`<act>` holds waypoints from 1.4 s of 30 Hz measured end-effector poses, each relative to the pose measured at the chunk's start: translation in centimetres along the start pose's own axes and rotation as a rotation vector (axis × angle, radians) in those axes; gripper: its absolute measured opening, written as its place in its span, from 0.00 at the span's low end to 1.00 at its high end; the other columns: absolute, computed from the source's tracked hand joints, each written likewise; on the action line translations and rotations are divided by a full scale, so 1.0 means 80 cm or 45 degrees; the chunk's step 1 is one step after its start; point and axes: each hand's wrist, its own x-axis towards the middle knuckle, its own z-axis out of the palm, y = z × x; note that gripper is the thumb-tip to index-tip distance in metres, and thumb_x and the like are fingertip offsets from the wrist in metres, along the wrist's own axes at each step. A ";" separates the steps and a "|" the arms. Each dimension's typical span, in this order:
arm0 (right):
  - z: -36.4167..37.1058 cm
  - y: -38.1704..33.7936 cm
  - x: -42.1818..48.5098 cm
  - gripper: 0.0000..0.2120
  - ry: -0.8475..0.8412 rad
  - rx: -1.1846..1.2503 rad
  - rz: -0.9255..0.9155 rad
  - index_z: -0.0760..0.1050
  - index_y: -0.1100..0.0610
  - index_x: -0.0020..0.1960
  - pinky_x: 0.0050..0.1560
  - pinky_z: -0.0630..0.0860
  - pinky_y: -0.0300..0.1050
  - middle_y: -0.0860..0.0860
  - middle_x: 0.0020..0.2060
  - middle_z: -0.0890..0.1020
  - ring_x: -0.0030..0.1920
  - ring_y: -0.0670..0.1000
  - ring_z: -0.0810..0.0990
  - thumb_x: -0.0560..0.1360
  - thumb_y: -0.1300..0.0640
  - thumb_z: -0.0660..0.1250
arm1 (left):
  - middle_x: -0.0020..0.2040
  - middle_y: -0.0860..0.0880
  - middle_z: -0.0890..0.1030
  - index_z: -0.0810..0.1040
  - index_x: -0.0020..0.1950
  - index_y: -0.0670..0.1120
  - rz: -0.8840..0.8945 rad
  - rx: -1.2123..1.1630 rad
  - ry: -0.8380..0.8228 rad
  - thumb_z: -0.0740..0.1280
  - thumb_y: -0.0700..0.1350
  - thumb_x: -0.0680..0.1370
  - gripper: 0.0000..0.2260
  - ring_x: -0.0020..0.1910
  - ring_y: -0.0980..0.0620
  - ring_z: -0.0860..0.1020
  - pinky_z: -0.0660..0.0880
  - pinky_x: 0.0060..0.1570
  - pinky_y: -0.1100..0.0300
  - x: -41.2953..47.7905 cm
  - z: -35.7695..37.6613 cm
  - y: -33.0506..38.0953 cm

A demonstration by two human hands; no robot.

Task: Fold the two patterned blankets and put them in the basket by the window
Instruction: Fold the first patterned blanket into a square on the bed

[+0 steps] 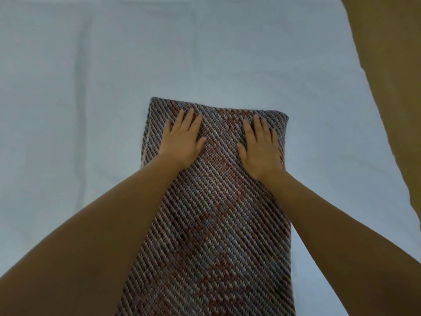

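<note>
Pressing down on patterned blanket (211, 213) with left hand (182, 142) at 11 o'clock, right hand (259, 147) at 1 o'clock. Palms flat, fingers straight, gripping nothing. Folded into long strip on pale sheet (79, 99), running 6 to 12 o'clock. Both equally near far end; probably folding toward 6 o'clock next.

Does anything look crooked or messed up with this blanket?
Nothing stands out. The patterned blanket lies as a neat long strip on the pale sheet, left hand and right hand flat on its far end.
</note>
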 end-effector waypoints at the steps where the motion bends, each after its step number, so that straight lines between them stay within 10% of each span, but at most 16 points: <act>1: 0.002 0.004 0.014 0.29 -0.011 -0.033 -0.020 0.42 0.53 0.76 0.73 0.37 0.53 0.57 0.77 0.45 0.76 0.56 0.41 0.80 0.46 0.48 | 0.78 0.48 0.46 0.46 0.76 0.49 0.011 0.002 0.016 0.48 0.59 0.80 0.28 0.76 0.48 0.43 0.43 0.72 0.45 0.013 -0.001 -0.002; 8: 0.028 0.046 0.052 0.32 -0.086 0.010 0.018 0.42 0.46 0.76 0.71 0.33 0.52 0.57 0.77 0.46 0.76 0.55 0.41 0.75 0.35 0.42 | 0.75 0.45 0.58 0.52 0.75 0.48 -0.017 0.103 -0.092 0.45 0.71 0.72 0.39 0.75 0.45 0.51 0.41 0.71 0.41 0.068 0.006 -0.046; 13: 0.010 0.052 0.098 0.34 -0.195 -0.067 -0.025 0.56 0.54 0.73 0.71 0.51 0.60 0.60 0.70 0.64 0.70 0.60 0.61 0.74 0.35 0.55 | 0.59 0.40 0.73 0.69 0.62 0.41 0.099 0.286 0.033 0.51 0.75 0.66 0.42 0.62 0.40 0.67 0.51 0.70 0.43 0.086 -0.004 -0.052; 17: -0.015 0.035 0.115 0.26 -0.332 -0.198 0.013 0.67 0.58 0.60 0.58 0.66 0.57 0.58 0.56 0.75 0.57 0.59 0.73 0.73 0.38 0.62 | 0.48 0.42 0.76 0.73 0.48 0.42 0.155 0.224 0.169 0.61 0.70 0.68 0.31 0.52 0.42 0.71 0.63 0.57 0.48 0.082 -0.015 -0.045; 26: -0.044 0.004 0.000 0.11 0.185 -0.198 -0.136 0.72 0.63 0.50 0.58 0.64 0.54 0.59 0.46 0.79 0.48 0.60 0.75 0.72 0.57 0.66 | 0.45 0.44 0.78 0.73 0.50 0.43 0.097 0.062 0.331 0.64 0.54 0.75 0.14 0.42 0.42 0.77 0.69 0.42 0.52 -0.022 -0.033 -0.043; 31: -0.072 -0.006 -0.107 0.13 0.237 0.025 -0.088 0.70 0.62 0.50 0.35 0.64 0.47 0.60 0.44 0.77 0.44 0.61 0.75 0.68 0.62 0.68 | 0.40 0.42 0.81 0.81 0.47 0.42 0.265 -0.036 0.345 0.72 0.47 0.68 0.12 0.38 0.41 0.80 0.73 0.37 0.53 -0.139 -0.053 -0.022; 42: -0.038 -0.049 -0.342 0.16 -0.209 0.039 -0.145 0.72 0.64 0.51 0.37 0.74 0.51 0.61 0.47 0.76 0.46 0.61 0.76 0.66 0.62 0.72 | 0.36 0.43 0.81 0.82 0.49 0.39 0.325 0.010 0.115 0.80 0.41 0.55 0.24 0.32 0.43 0.80 0.76 0.33 0.53 -0.369 -0.009 -0.002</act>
